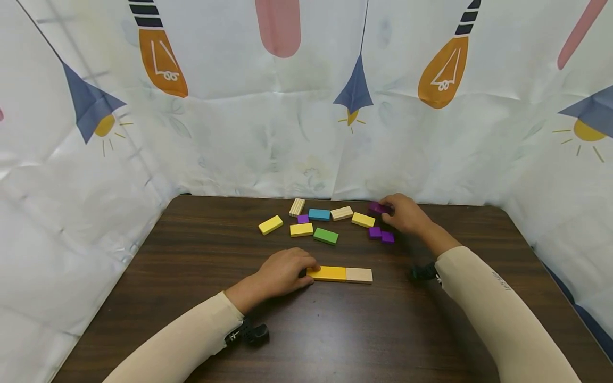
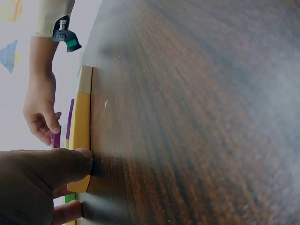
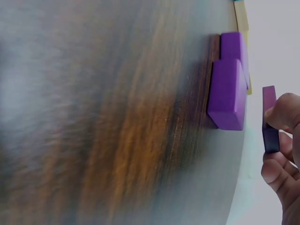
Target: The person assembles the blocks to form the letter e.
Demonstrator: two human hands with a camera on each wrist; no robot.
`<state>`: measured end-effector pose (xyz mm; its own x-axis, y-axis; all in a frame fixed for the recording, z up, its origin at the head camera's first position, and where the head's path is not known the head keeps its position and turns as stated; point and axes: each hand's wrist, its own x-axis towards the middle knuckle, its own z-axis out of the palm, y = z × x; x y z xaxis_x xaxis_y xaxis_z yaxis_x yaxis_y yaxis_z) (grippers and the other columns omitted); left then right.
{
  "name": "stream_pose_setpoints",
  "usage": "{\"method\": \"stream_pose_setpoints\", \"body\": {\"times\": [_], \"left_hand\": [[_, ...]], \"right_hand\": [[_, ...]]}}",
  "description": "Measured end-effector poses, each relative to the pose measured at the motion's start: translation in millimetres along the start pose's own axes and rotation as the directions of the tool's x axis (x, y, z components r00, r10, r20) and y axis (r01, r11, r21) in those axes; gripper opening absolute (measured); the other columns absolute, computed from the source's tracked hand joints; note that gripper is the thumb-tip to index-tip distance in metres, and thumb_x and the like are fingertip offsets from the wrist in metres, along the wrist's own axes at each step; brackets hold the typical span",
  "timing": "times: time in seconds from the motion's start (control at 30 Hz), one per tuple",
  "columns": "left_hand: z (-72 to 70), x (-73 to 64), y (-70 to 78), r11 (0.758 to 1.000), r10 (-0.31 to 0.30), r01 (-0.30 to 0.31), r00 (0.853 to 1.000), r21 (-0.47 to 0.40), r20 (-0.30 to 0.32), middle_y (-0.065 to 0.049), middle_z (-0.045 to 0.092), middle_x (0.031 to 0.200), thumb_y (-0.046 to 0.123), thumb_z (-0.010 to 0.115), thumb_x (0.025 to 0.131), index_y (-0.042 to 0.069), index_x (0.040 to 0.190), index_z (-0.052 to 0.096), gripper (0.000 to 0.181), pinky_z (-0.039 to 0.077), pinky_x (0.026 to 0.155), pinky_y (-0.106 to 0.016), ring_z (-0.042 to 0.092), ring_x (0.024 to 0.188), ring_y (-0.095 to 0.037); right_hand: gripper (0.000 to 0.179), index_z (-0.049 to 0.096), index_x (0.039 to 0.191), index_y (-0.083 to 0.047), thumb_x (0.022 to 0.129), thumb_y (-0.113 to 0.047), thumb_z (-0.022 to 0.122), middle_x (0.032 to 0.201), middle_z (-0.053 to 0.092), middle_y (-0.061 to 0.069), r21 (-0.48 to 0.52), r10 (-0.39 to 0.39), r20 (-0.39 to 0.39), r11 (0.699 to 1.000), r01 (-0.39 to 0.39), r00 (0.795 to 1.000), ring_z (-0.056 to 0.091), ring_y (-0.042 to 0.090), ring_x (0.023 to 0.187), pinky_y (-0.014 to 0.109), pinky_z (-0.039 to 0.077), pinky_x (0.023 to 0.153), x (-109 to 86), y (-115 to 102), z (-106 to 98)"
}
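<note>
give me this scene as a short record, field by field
surface: dark brown table
left hand: grips the yellow end of a block row
row's right end: pale wood block
right hand: pinches a purple block
loose: three yellow blocks, two wood blocks, three more purple blocks, one blue block, one green block
backdrop: white cloth printed with lamps

Left sleeve (image 1: 191, 335): cream, plain, close-fitting, ends at wrist. Black band (image 1: 238, 331) there, small white marking (image 1: 233, 335), rounded black camera housing (image 1: 258, 335) jutting off. Right sleeve (image 1: 503, 314): same cream; dark lettering (image 1: 501, 281) toward far end, too small to read. Right wrist camera (image 1: 423, 272): black, green patch (image 2: 72, 44). Left hand (image 1: 284, 271), right hand (image 1: 406, 214) bare beyond sleeves.
</note>
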<state>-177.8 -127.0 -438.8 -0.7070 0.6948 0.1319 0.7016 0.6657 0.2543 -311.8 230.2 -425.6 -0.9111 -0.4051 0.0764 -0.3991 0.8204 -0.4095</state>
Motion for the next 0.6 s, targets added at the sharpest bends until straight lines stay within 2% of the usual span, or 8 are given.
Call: {"method": "stream_pose_setpoints", "body": {"times": [0.3, 0.6], "left_hand": [[-0.4, -0.3, 0.0, 1.0, -0.006, 0.006, 1.0, 0.003, 0.005, 0.005, 0.071, 0.108, 0.026, 0.08, 0.091, 0.019, 0.113, 0.076, 0.023, 0.055, 0.088, -0.038, 0.064, 0.104, -0.017], [1.1, -0.4, -0.5, 1.0, 0.0, 0.0, 1.0, 0.003, 0.003, 0.005, 0.071, 0.109, 0.025, 0.08, 0.092, 0.019, 0.113, 0.076, 0.023, 0.055, 0.089, -0.039, 0.064, 0.105, -0.017]], "right_hand": [[0.048, 0.06, 0.135, 0.007, 0.093, -0.013, 0.072, 0.118, 0.063, 0.021, -0.007, -0.044, -0.022, 0.999, 0.044, 0.999, 0.059, 0.032, 0.104, 0.05, 0.05, 0.09, -21.9, -11, -4], [0.047, 0.062, 0.134, 0.005, 0.092, -0.013, 0.073, 0.122, 0.061, 0.021, 0.009, -0.065, -0.04, 0.998, 0.066, 0.997, 0.059, 0.032, 0.105, 0.05, 0.051, 0.09, -39.5, -20, -1]]}}
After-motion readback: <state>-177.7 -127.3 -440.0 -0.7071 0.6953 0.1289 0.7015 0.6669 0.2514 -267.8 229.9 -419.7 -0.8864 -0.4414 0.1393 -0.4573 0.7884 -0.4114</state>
